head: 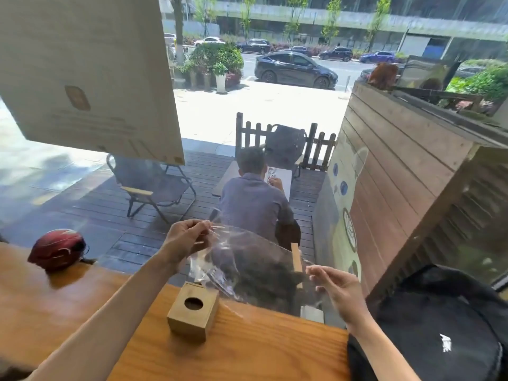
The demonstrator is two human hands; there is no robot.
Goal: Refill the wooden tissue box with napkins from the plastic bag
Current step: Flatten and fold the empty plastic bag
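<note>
Our left hand (187, 237) pinches the top edge of the plastic bag (247, 268), lifted above the counter (261, 350); our right hand (338, 287) hangs open just beside the bag's right side, holding nothing. Directly below and a little left of the bag stands the wooden box (192, 312), upright, its round hole facing up, nearer our left hand. We judge the bag clear, crinkled and limp; whether napkins remain inside, we cannot tell.

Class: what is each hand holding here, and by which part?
Left hand pinches the plastic bag at its top edge. Right hand is open, holding nothing.
</note>
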